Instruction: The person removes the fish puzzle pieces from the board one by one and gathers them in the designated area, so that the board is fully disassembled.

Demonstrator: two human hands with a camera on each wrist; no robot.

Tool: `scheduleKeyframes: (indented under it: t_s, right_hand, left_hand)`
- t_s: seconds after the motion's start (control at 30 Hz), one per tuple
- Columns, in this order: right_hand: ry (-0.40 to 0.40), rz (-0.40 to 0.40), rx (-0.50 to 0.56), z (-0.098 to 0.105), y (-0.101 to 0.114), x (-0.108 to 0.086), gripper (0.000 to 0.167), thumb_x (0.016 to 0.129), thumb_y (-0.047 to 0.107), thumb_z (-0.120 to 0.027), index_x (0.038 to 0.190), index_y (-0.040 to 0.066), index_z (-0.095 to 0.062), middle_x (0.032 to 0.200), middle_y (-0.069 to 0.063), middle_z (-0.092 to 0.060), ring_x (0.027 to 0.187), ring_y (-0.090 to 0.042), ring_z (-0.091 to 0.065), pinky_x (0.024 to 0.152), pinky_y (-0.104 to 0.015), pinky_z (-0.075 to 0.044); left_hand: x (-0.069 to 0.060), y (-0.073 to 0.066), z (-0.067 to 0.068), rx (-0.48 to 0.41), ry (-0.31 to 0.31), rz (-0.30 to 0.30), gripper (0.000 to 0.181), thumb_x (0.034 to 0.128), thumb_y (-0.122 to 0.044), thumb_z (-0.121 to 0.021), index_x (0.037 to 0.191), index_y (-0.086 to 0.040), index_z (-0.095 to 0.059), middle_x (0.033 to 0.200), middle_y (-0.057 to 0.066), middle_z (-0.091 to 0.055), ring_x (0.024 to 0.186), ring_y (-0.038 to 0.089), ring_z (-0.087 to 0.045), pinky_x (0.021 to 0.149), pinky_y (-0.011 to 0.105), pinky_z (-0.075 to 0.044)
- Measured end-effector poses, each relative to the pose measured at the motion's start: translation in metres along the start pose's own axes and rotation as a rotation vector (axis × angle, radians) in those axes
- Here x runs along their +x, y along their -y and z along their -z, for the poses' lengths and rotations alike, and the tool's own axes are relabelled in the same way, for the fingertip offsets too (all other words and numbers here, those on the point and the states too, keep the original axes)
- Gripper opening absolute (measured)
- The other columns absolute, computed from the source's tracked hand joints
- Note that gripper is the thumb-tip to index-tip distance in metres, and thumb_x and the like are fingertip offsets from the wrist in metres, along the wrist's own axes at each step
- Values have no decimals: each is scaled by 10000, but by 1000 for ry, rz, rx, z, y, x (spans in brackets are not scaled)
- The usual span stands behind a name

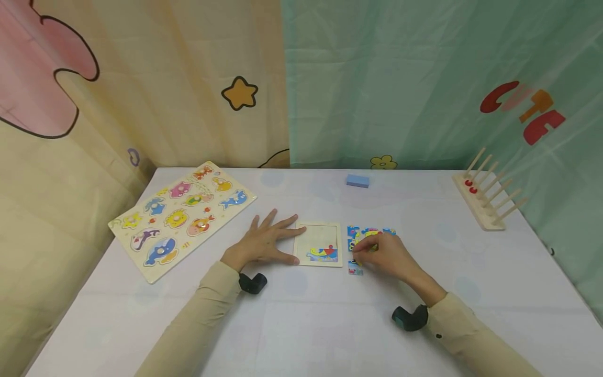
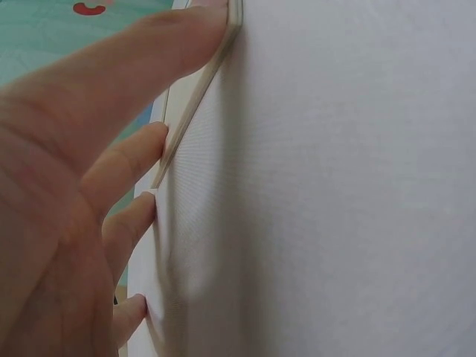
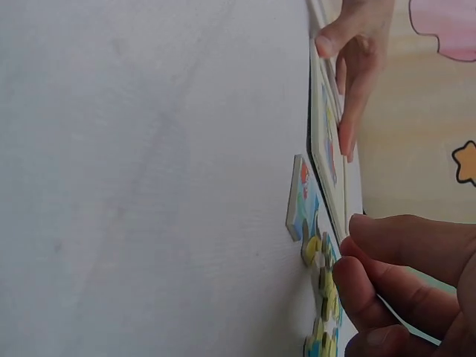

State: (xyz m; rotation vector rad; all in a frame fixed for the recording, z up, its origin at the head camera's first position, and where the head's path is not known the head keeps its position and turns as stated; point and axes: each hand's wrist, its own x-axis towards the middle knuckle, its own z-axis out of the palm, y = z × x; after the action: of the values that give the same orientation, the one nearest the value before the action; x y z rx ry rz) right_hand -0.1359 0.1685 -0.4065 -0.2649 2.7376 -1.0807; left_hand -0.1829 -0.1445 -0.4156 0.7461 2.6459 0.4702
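Note:
My left hand (image 1: 266, 241) lies with fingers spread, its thumb and index finger on the left edge of a small wooden puzzle tray (image 1: 317, 224). In that tray's lower right, a few joined jigsaw pieces (image 1: 325, 254) show yellow, red and blue. My right hand (image 1: 388, 256) is over loose jigsaw pieces (image 1: 355, 271) just right of the tray, fingers bent and the thumb close to the fingertips. In the right wrist view its fingertips (image 3: 351, 271) are beside the upper pieces (image 3: 327, 282); whether they pinch one is hidden. One flat piece (image 3: 300, 201) lies nearer the tray.
A large wooden knob puzzle board (image 1: 183, 220) with sea animals lies at the left. A blue block (image 1: 358, 181) sits at the back. At the far right stands a wooden peg rack (image 1: 485, 217) with several upright pegs and red beads. Curtains hang behind the table.

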Motion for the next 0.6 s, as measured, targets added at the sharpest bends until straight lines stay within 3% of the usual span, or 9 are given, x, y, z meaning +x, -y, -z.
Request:
scheduleKeyframes:
  t_s: [0.23,0.33,0.53,0.6]
  right_hand:
    - [53,26,31,-10,22,15,176,798,108,-775,974,112,-772,787,36,-635,729,-169,-525,595,-271,-428]
    - [93,36,6,-18,34,20,234,780,97,-798,1011,125,-770,811,52,-626,776,-149,-524,627,-284,-443]
    - [154,17,-50,-28,52,23,308,755,110,-840,1053,133,-762,887,42,-651,664,-158,-552,508,-297,-500]
    - [163,28,-100,-30,54,25,314,745,127,-849,1047,143,-764,888,49,-661,692,-146,-552,541,-284,-496]
  left_hand:
    - [0,0,0,2,-5,0,824,770,-666,-703,1491,-411,-396,1637,-116,-121,1495,351,90,1128,646,94]
    - [1,0,0,0,-6,2,824,767,-671,-702,1489,-416,-398,1636,-120,-122,1495,349,89,1130,644,92]
    - [1,-1,0,-4,-10,1,820,766,-667,-706,1486,-412,-407,1635,-117,-130,1495,351,85,1130,644,90]
    - [0,0,0,-5,-10,-2,820,765,-666,-707,1485,-410,-410,1635,-114,-134,1495,353,84,1128,647,89]
